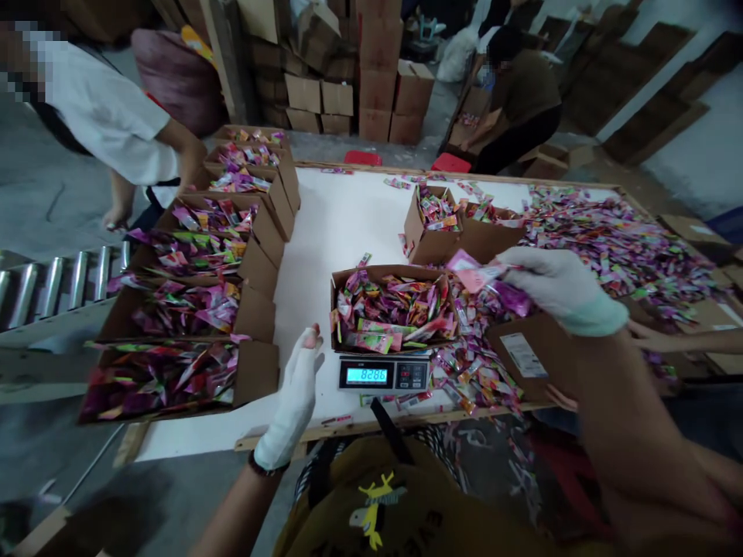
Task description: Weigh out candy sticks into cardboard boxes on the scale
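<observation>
A cardboard box [337,309] full of small colourful packets rests on a digital scale [383,374] with a lit display. My right hand [551,282], in a white glove, is raised over the packets to the right of that box, its fingers closed on pink and purple packets [470,272]. My left hand [296,387], gloved with bare fingertips showing, is just left of the box and scale. It holds nothing, and its thumb and fingers point upward, apart.
Filled boxes [258,309] line the table's left side beside a roller conveyor [52,286]. Two more boxes [433,244] stand behind the scale. Loose packets [609,240] heap at right. Another person's hand holds a tilted box [516,348]; other people stand left and behind.
</observation>
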A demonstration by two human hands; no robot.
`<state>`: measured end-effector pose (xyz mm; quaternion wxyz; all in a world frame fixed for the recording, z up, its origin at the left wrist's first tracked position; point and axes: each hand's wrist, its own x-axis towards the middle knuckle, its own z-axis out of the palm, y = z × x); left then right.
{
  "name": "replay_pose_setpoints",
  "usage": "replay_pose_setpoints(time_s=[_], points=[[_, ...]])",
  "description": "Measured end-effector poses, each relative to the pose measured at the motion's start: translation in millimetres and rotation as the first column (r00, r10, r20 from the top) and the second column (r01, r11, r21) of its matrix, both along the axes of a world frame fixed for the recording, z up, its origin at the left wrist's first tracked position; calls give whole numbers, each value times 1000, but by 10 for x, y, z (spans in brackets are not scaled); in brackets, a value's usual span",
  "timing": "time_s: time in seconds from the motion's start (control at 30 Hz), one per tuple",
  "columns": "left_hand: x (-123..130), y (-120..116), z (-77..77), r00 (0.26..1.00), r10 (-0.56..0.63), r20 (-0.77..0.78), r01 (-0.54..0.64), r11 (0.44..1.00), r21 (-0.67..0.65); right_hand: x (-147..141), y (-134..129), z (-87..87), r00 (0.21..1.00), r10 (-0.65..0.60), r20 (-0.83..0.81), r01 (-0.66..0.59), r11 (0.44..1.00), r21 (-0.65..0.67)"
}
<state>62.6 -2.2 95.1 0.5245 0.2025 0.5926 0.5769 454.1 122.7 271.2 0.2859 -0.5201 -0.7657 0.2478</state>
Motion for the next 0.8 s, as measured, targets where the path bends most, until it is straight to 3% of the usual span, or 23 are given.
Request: replay_pose_setpoints(time_s=[0.07, 0.13, 0.27, 0.37, 0.43, 0.5, 0.63, 0.8], points=[[-105, -88, -88, 999, 40, -16, -41, 997, -63, 243, -79, 19, 985, -10, 170, 8, 1000, 12], [-191, -170, -163, 996, 81, -27, -83, 990, -115, 267, -142, -50, 943, 7, 333, -28, 998, 59], [-238, -281, -221, 996, 88, -11, -89, 982, -165, -330, -196, -272, 885, 101, 454, -126, 992, 26], [-192, -300, -175, 996, 83, 14, -80, 983, -163, -891, -129, -404, 743, 102, 662, -107, 994, -34], [-164, -305, -142, 997, 77, 21, -73, 985, -154, -1099, -47, -463, 638, 94, 765, -89, 995, -48], [-162, -338, -145, 997, 77, 16, -74, 986, -149, -1150, 44, -502, 598, 91, 797, -81, 995, -53], [-280, -579, -285, 998, 56, 43, -45, 974, -221, -993, 198, -522, 670, 78, 738, -55, 997, -56], [-745, -1051, -433, 967, 175, 188, -74, 892, -446, -644, 196, -376, 925, -69, 374, 32, 994, 103]])
